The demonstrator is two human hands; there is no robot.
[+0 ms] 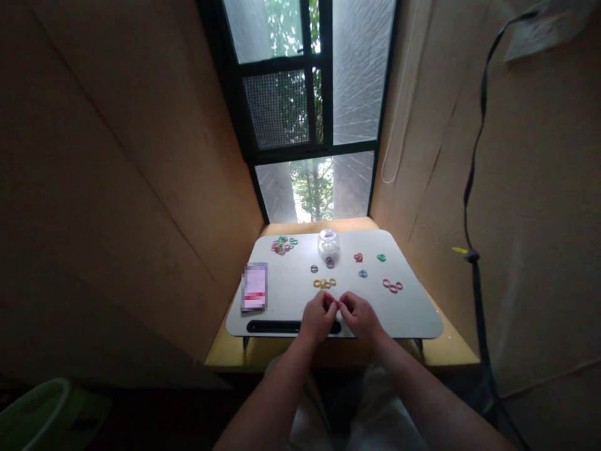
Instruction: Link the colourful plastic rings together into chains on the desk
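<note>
In the head view, a small pink piece is being pinched between the left hand and the right hand, each grip being closed on it, low over the counter. Neither hand is clearly being shown nearer; its long axis is being hidden by the fingers. Yellow rings are being carried just beyond the left hand, the jar farther off.

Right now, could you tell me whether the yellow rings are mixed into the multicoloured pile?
No, the yellow rings lie in their own group near the hands, apart from the multicoloured pile at the far left.
</note>
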